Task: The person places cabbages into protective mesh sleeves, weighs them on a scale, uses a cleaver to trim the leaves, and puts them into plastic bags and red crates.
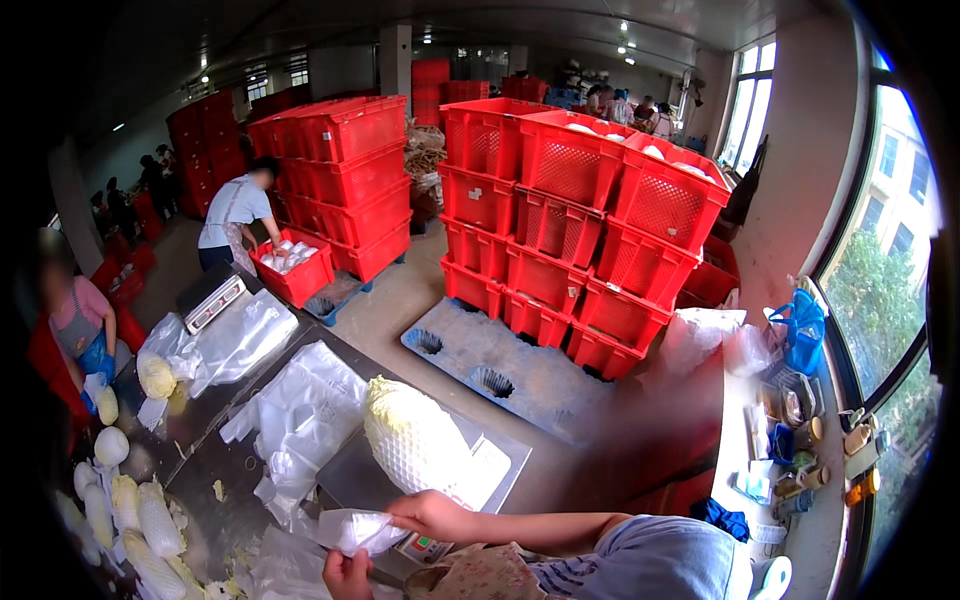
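My right hand (433,515) pinches the end of a white, partly clear plastic bag (364,529) at the bottom centre. Below and to its left, my left hand (349,574) has its thumb and fingers on the lower edge of the same bag. Just beyond my hands, a napa cabbage in a white foam net (409,442) lies on a flat electronic scale (499,461), its yellow leafy top bare. Left of the scale, a pile of clear plastic bags (315,405) lies on the dark table (217,450). More netted cabbages (159,517) lie at the table's lower left.
Stacked red plastic crates (570,169) stand on a blue pallet (450,367) beyond the table. A co-worker (236,210) bends over a red crate; another person (90,330) in blue gloves holds a netted cabbage. A second scale (214,300) stands at left, a cluttered windowsill (780,450) at right.
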Demonstrator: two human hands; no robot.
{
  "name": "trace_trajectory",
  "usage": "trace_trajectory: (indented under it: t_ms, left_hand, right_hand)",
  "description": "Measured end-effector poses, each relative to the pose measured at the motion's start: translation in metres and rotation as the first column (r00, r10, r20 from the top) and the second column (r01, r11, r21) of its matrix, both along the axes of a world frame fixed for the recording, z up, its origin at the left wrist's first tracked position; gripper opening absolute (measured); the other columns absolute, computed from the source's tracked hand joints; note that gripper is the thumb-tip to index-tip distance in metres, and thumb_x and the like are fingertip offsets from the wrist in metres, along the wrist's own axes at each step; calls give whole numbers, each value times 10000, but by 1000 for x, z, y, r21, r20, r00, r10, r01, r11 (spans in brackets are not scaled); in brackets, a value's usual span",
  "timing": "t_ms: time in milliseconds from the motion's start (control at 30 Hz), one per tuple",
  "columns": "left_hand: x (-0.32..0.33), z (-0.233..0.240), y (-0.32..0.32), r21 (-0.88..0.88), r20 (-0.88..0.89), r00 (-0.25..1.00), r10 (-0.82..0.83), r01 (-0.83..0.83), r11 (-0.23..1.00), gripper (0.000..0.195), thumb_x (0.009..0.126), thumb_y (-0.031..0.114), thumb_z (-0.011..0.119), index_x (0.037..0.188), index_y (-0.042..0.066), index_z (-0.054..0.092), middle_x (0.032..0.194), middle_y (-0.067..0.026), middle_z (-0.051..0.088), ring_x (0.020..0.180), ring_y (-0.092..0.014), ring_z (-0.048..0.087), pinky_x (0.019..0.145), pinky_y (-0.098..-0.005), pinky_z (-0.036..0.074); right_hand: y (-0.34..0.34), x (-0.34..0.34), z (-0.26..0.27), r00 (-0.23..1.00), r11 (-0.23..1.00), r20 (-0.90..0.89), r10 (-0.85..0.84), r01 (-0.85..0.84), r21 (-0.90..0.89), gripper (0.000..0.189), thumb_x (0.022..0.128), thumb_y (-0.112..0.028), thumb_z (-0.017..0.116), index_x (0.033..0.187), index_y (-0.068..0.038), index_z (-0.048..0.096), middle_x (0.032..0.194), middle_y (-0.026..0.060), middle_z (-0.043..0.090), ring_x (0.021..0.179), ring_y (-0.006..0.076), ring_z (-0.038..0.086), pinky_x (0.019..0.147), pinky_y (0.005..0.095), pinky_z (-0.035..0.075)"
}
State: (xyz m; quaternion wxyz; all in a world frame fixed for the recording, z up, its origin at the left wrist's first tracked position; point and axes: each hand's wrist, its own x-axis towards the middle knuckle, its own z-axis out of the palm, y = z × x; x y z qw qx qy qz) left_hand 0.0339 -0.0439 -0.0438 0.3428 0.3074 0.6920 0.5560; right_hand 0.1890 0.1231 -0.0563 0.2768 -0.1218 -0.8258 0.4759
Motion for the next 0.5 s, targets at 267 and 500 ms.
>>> trace_trajectory:
  t_ms: [267, 500]
  left_hand:
    - [-27, 17, -39, 161, 523, 834, 176, -300, 940, 386, 899, 138, 518, 1247, -24, 467, 1102, -138, 575, 1013, -208, 551, 871, -340, 450]
    - [-93, -176, -1, 133, 268, 858, 438, -483, 865, 240, 854, 190, 601, 816, -41, 551, 850, -176, 582, 740, -304, 584, 638, -427, 468]
  right_hand:
    - [53, 35, 9, 848, 798, 34, -529, 510, -321, 252, 936, -237, 550, 938, -2, 641, 744, 61, 646, 690, 89, 594, 629, 265, 480]
    - [60, 52, 31, 885, 826, 15, -466, 441, -350, 293, 929, -255, 566, 828, 20, 592, 660, 20, 569, 661, 52, 507, 607, 257, 445]
